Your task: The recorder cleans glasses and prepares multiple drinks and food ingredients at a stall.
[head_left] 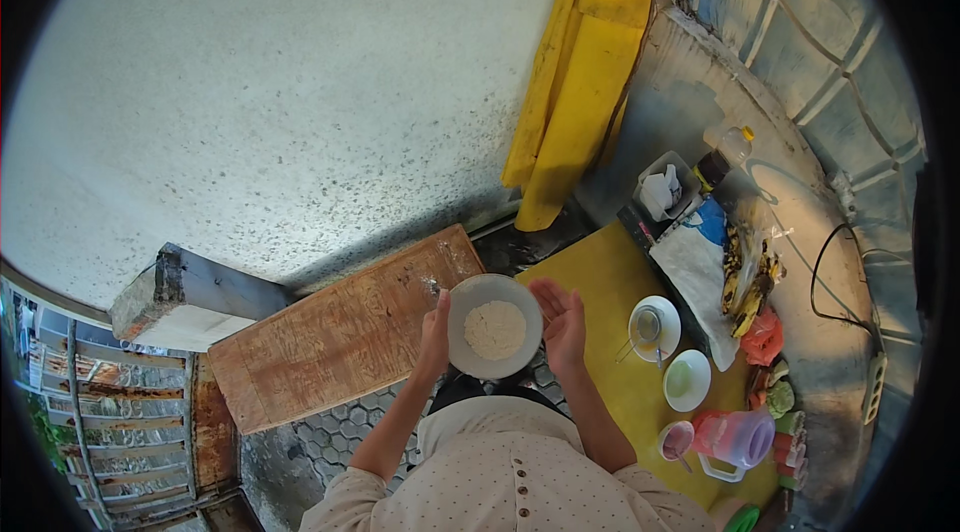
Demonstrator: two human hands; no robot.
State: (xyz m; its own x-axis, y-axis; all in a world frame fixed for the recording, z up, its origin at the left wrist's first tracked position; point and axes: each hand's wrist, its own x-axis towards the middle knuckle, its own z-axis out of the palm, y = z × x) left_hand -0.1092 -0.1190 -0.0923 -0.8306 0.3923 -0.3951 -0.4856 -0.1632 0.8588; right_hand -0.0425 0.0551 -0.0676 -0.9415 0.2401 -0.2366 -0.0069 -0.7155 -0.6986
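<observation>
A pale round bowl (464, 298) is held up in front of my body, with an off-white, flour-like powder (495, 330) heaped in its bottom. My left hand (435, 335) grips the bowl by its left side, the thumb along the rim and the other fingers hidden beneath. On the other side, my right hand (563, 325) is raised with its fingers stretched out and the palm toward the bowl. It is very close to the rim; whether it touches I cannot tell.
A wooden bench (340, 332) stands at left. The yellow table (600, 302) at right bears a white bowl with a strainer (646, 323), another white bowl (687, 380), a pink cup (676, 440), a pink jug (735, 437) and bananas (748, 277). Yellow sheeting (580, 62) hangs by the wall.
</observation>
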